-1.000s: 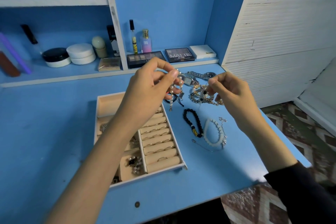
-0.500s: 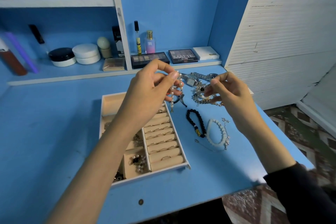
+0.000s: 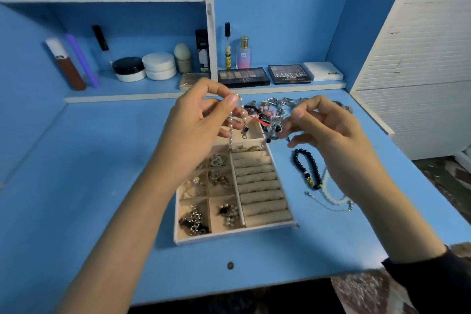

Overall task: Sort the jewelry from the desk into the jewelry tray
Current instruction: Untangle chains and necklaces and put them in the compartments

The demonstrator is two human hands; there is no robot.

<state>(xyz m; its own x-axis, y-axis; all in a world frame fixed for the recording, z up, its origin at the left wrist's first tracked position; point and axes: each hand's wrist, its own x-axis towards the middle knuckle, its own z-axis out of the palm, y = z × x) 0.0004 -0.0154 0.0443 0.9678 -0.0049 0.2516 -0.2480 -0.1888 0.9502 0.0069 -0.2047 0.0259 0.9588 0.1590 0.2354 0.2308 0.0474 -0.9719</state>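
Your left hand [image 3: 193,130] now pinches the bracelet [image 3: 230,120] over the tray [image 3: 229,234], clear of the pile [image 3: 270,109], ready to drop; right hand [image 3: 328,130] hold unclear.

Blue desk [image 3: 76,186]: jewelry tray [image 3: 229,234] centre; black bead bracelet [image 3: 304,164], white bracelet [image 3: 332,200] right; tangled pile [image 3: 270,109] behind.

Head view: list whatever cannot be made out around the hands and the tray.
Jewelry tray: its far left compartments are hidden by the left hand, which pinches a pearl bracelet.
Right hand: whether its fingertips pinch anything is lost in blur against the jewelry pile.
White bead bracelet: partly behind the right wrist.
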